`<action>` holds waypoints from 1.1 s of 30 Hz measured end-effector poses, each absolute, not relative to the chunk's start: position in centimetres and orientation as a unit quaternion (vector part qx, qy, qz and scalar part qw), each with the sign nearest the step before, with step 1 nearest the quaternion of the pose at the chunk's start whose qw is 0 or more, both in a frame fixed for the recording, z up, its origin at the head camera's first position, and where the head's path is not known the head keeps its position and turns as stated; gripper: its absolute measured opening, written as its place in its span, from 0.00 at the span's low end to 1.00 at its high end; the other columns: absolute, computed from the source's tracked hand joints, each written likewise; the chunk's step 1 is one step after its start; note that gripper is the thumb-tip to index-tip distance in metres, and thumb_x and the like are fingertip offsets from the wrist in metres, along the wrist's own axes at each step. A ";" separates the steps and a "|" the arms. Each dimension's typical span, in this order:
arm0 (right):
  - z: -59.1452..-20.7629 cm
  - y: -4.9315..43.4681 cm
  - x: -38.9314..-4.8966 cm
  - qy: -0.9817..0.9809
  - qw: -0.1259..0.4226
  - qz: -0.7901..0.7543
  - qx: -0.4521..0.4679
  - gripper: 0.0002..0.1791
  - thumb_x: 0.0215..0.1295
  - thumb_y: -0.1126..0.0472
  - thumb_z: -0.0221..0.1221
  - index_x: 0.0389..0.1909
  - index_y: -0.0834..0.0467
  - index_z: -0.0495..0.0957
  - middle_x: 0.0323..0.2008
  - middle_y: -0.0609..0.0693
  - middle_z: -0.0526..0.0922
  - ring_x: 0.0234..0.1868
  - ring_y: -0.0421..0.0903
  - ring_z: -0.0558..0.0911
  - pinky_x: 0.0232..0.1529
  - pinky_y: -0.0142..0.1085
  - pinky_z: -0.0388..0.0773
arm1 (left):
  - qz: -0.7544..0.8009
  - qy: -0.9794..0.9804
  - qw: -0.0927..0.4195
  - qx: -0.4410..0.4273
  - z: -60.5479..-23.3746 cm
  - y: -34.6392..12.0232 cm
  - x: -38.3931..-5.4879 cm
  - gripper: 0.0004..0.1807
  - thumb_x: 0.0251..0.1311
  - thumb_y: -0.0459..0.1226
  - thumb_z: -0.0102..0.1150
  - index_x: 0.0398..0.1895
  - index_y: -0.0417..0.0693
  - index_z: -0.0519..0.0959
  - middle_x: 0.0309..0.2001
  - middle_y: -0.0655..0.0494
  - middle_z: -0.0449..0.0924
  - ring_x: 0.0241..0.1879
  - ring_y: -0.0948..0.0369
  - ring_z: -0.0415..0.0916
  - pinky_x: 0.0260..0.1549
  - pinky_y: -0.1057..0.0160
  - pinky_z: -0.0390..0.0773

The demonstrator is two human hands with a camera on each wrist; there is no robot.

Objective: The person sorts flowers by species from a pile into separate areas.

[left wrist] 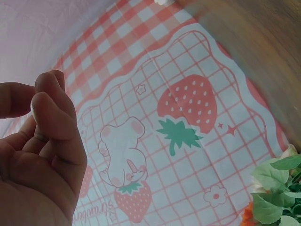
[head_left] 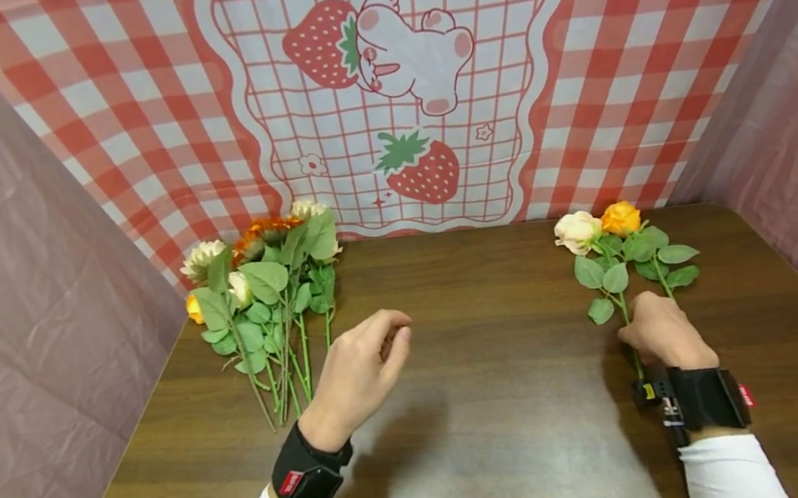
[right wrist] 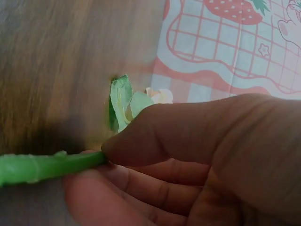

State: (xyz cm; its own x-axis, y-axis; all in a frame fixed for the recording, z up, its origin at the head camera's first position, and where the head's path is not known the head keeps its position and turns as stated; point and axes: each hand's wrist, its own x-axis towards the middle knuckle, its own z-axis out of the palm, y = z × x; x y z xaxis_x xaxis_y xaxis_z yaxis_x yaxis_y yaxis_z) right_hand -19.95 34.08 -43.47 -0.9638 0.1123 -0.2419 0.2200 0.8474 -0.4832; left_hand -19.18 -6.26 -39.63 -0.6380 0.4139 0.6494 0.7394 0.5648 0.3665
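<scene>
My right hand [head_left: 665, 330] pinches the green stem of a cream rose [head_left: 578, 232] between thumb and fingers, low over the right side of the table. In the right wrist view the stem [right wrist: 47, 167] runs out from under the thumb. An orange rose [head_left: 620, 218] lies beside the cream one, its stem passing out of sight behind the hand. My left hand [head_left: 364, 363] hovers above the table with loosely curled fingers and nothing in them. Left of it lies a bunch of artificial flowers [head_left: 267, 279] with white, orange and yellow heads, leaves and long stems.
The brown wooden table [head_left: 486, 338] meets a red-and-white checked cloth [head_left: 143, 89] with strawberry prints at its back edge. Pinkish drapes [head_left: 13, 249] hang at both sides.
</scene>
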 end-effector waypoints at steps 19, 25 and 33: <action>-41.8 33.6 -19.8 0.974 -0.051 -0.205 0.082 0.13 0.59 0.65 0.54 0.42 0.67 0.79 0.33 0.67 0.81 0.31 0.65 0.80 0.22 0.52 0.71 | -0.305 -0.865 0.277 -0.286 -39.0 -7.8 -19.8 0.04 0.66 0.32 0.58 0.40 0.45 0.81 0.26 0.60 0.78 0.23 0.66 0.73 0.22 0.66 0.73; -40.8 31.7 -20.0 0.959 -0.146 -0.231 0.080 0.28 0.65 0.61 0.52 0.64 0.70 0.67 0.37 0.65 0.83 0.26 0.60 0.80 0.20 0.46 0.69 | -0.279 -0.910 0.255 -0.172 -39.1 -9.9 -21.0 0.04 0.66 0.33 0.57 0.40 0.44 0.81 0.29 0.52 0.85 0.23 0.60 0.78 0.18 0.61 0.74; -40.4 30.7 -19.5 0.948 -0.190 -0.245 0.074 0.22 0.68 0.61 0.50 0.59 0.68 0.74 0.37 0.64 0.84 0.22 0.54 0.78 0.20 0.41 0.66 | -0.174 -0.981 0.071 -0.053 -41.9 -12.8 -23.6 0.10 0.60 0.34 0.58 0.22 0.39 0.75 0.24 0.39 0.80 0.21 0.45 0.79 0.16 0.50 0.74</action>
State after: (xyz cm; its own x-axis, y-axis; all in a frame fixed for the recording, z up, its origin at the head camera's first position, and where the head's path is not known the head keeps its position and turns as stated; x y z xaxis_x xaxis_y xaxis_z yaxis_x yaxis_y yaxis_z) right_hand -19.51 30.70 -40.37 -0.9171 0.2324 0.3239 0.0465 0.8693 -0.4920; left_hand -23.63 -12.84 -41.86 -0.9842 0.0792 0.1584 0.1288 0.9338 0.3337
